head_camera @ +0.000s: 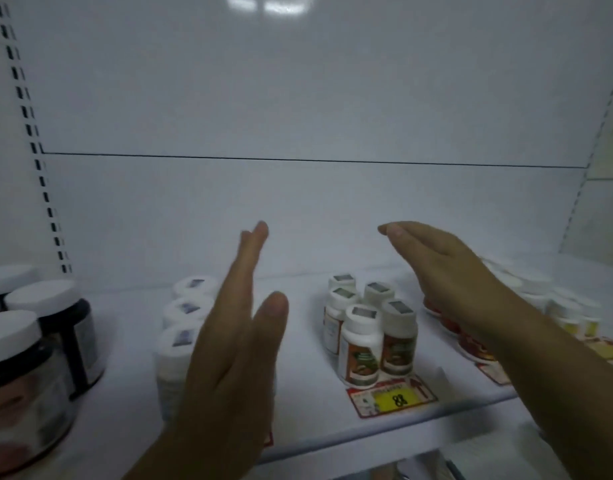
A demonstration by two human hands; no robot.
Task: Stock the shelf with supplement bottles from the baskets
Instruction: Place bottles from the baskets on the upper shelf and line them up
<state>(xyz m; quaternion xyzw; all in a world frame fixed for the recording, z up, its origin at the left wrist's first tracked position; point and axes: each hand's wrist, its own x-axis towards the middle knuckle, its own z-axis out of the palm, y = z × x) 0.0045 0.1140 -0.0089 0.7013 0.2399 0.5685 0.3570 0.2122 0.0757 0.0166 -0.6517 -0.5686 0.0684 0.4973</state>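
Note:
Small white supplement bottles [371,327] with orange-brown labels stand in a tight group on the white shelf [308,403], right of centre. A row of white-capped bottles [185,317] runs front to back left of centre. My left hand [229,355] is raised edge-on, fingers straight and empty, just right of that row and partly covering it. My right hand [447,268] hovers flat and empty above the shelf, between the labelled group and red-labelled bottles [450,323] that my forearm partly hides.
Large dark jars [28,358] with white lids stand at the left end. Yellow-labelled white bottles [568,310] crowd the right end. A yellow price tag [395,398] lies at the shelf's front edge. The white back panel [298,98] rises behind. No basket is in view.

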